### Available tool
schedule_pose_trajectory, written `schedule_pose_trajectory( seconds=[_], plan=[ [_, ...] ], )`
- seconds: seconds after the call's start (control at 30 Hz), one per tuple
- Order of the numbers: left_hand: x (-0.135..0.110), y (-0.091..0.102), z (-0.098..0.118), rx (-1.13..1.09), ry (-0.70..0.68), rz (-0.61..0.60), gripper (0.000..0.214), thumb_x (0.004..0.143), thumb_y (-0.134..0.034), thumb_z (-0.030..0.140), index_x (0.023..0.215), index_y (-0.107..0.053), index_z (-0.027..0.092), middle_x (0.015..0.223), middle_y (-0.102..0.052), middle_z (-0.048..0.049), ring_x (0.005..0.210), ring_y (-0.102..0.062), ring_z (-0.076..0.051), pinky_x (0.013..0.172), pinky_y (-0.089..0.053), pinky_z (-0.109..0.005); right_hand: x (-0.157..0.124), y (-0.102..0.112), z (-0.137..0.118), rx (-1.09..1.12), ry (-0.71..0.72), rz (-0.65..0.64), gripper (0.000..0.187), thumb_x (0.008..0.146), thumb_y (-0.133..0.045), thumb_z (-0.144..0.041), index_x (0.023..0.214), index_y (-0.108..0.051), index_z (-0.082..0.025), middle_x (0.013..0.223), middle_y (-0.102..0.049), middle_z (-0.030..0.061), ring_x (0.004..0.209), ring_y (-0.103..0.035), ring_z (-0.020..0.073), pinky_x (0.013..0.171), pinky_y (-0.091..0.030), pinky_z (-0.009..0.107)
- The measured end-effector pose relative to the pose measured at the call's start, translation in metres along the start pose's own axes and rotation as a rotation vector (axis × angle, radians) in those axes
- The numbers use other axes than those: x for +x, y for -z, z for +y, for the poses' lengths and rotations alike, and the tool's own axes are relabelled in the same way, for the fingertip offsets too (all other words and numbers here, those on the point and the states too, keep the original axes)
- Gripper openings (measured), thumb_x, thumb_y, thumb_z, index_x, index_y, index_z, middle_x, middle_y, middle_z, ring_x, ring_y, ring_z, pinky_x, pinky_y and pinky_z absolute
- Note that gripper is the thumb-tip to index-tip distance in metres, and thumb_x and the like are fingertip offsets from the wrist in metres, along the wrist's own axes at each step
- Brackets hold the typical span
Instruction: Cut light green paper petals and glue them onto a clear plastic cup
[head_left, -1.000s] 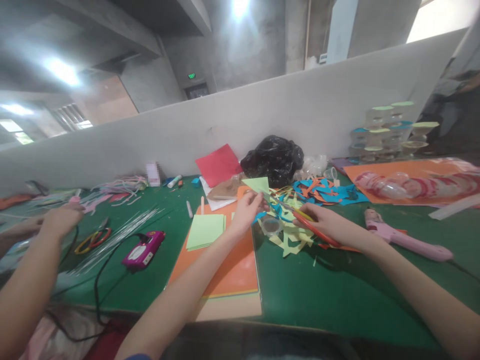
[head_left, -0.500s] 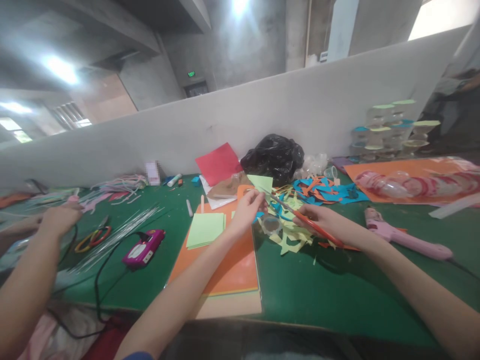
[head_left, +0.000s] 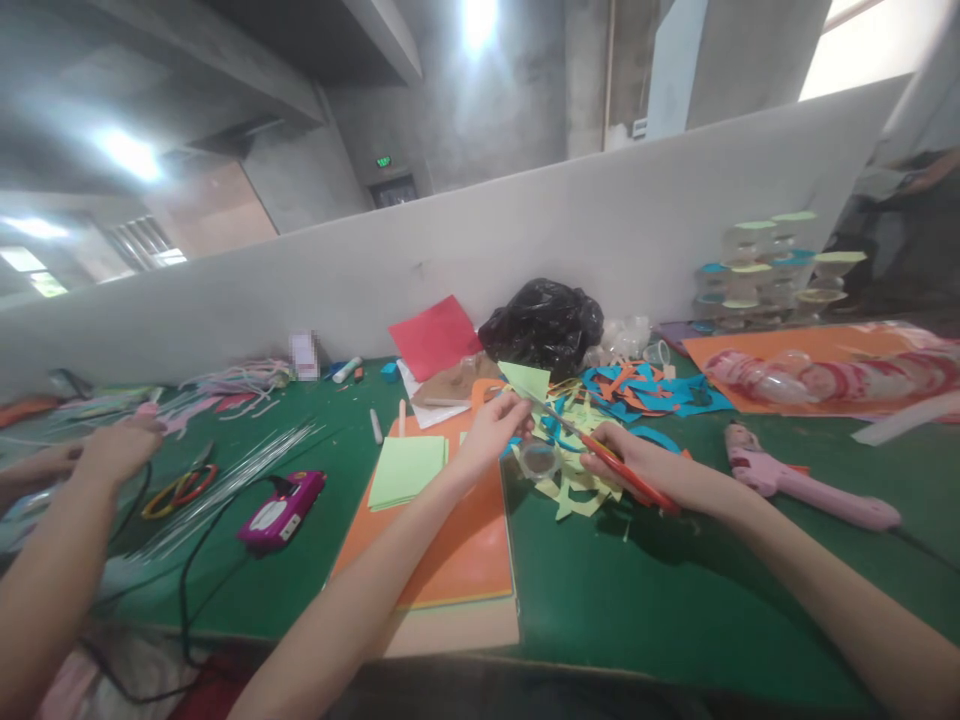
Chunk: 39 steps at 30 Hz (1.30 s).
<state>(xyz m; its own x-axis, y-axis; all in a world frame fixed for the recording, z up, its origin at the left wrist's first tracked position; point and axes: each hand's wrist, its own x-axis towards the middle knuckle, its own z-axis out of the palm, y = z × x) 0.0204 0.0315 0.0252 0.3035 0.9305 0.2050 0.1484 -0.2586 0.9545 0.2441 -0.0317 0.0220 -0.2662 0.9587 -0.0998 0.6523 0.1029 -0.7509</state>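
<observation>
My left hand (head_left: 501, 430) pinches a small piece of light green paper (head_left: 525, 378) above the pile of scraps. My right hand (head_left: 637, 462) is wrapped round the red handles of a pair of scissors (head_left: 616, 458). The blades point up and left, reaching the paper's lower right side; whether they are closed on it I cannot make out. Below my hands lie yellow-green paper scraps (head_left: 581, 500) and a clear plastic cup (head_left: 539, 461). By my left forearm, a stack of light green paper squares (head_left: 409, 470) rests on orange sheets (head_left: 457, 560).
A pink glue gun (head_left: 817, 490) lies at right, near clear bottles on an orange sheet (head_left: 697, 350). A black plastic bag (head_left: 544, 325) sits at the wall. At left are a purple device (head_left: 281, 512), yellow-and-red scissors (head_left: 180, 490) and a co-worker's hands (head_left: 124, 445).
The view has shifted slightly. My left hand still holds the green paper, which has turned a little, and the scissors in my right hand stay close to it.
</observation>
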Motion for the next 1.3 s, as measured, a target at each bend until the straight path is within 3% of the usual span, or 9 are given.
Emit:
schedule_pose_trajectory(
  seconds=[0.27, 0.67, 0.83, 0.97, 1.1, 1.3],
  plan=[
    [0.003, 0.007, 0.003, 0.041, -0.011, -0.048, 0.04, 0.082, -0.066, 0.054, 0.066, -0.058, 0.019, 0.065, -0.062, -0.0004, 0.057, -0.058, -0.012, 0.066, -0.051, -0.027, 0.009, -0.004, 0.013, 0.033, 0.046, 0.02, 0.058, 0.078, -0.052, -0.08, 0.086, -0.048, -0.023, 0.071, -0.051, -0.0016, 0.058, -0.046, 0.0137, 0.053, -0.038, 0.028],
    [-0.001, 0.014, 0.015, 0.112, 0.02, -0.1, 0.035, 0.083, -0.066, 0.043, 0.059, -0.061, 0.018, 0.061, -0.062, -0.0018, 0.055, -0.056, -0.011, 0.061, -0.047, -0.026, 0.014, -0.009, 0.015, 0.075, 0.056, 0.053, 0.064, 0.07, -0.058, -0.083, 0.085, -0.047, -0.023, 0.069, -0.049, -0.0039, 0.06, -0.047, 0.0128, 0.055, -0.038, 0.026],
    [-0.003, 0.016, 0.022, 0.159, 0.003, -0.103, 0.038, 0.085, -0.064, 0.045, 0.058, -0.058, 0.019, 0.059, -0.061, -0.0009, 0.056, -0.056, -0.012, 0.064, -0.047, -0.027, 0.011, -0.009, 0.012, 0.24, 0.006, -0.059, 0.065, 0.07, -0.058, -0.083, 0.089, -0.042, -0.024, 0.059, -0.041, -0.009, 0.046, -0.037, 0.0087, 0.044, -0.03, 0.024],
    [-0.005, 0.015, 0.026, 0.17, 0.0, -0.126, 0.038, 0.086, -0.062, 0.042, 0.057, -0.058, 0.019, 0.057, -0.06, -0.0004, 0.056, -0.054, -0.011, 0.064, -0.046, -0.027, 0.006, -0.008, 0.009, 0.179, 0.083, -0.041, 0.06, 0.073, -0.061, -0.079, 0.089, -0.045, -0.023, 0.064, -0.045, -0.0068, 0.053, -0.041, 0.0096, 0.049, -0.034, 0.024],
    [-0.006, 0.011, 0.021, 0.16, 0.007, -0.13, 0.038, 0.085, -0.063, 0.046, 0.058, -0.059, 0.018, 0.056, -0.06, -0.0009, 0.056, -0.054, -0.012, 0.064, -0.044, -0.028, 0.005, -0.007, 0.009, 0.131, 0.117, -0.039, 0.059, 0.077, -0.057, -0.079, 0.089, -0.045, -0.022, 0.07, -0.049, -0.0036, 0.059, -0.045, 0.0119, 0.053, -0.039, 0.026],
    [-0.006, 0.005, 0.014, 0.118, 0.028, -0.109, 0.045, 0.08, -0.065, 0.056, 0.058, -0.057, 0.018, 0.057, -0.058, 0.0015, 0.057, -0.05, -0.01, 0.067, -0.041, -0.028, 0.01, -0.012, 0.011, 0.197, 0.037, -0.055, 0.071, 0.07, -0.051, -0.091, 0.085, -0.037, -0.023, 0.066, -0.043, -0.0055, 0.05, -0.037, 0.0083, 0.044, -0.032, 0.024]
  ],
)
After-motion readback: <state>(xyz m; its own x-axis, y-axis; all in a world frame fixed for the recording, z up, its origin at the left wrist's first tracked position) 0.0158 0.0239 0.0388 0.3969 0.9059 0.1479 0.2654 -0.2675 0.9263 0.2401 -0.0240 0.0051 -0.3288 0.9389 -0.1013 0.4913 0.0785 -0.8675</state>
